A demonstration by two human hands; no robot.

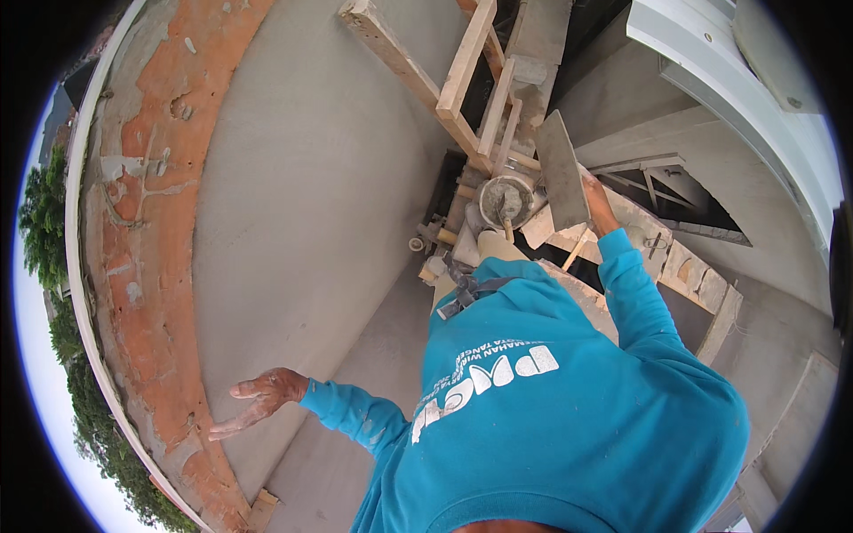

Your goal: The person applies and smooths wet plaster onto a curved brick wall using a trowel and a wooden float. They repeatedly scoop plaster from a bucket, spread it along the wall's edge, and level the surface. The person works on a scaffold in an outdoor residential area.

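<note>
Grasping a flat grey board with the right hand, just left of its partly hidden fingers, with a bucket farther left of them. Extending the left hand with fingers spread and released, near an orange wall strip.

I see the left hand spread near the left wall; the right hand holds a board beside a bucket.
</note>
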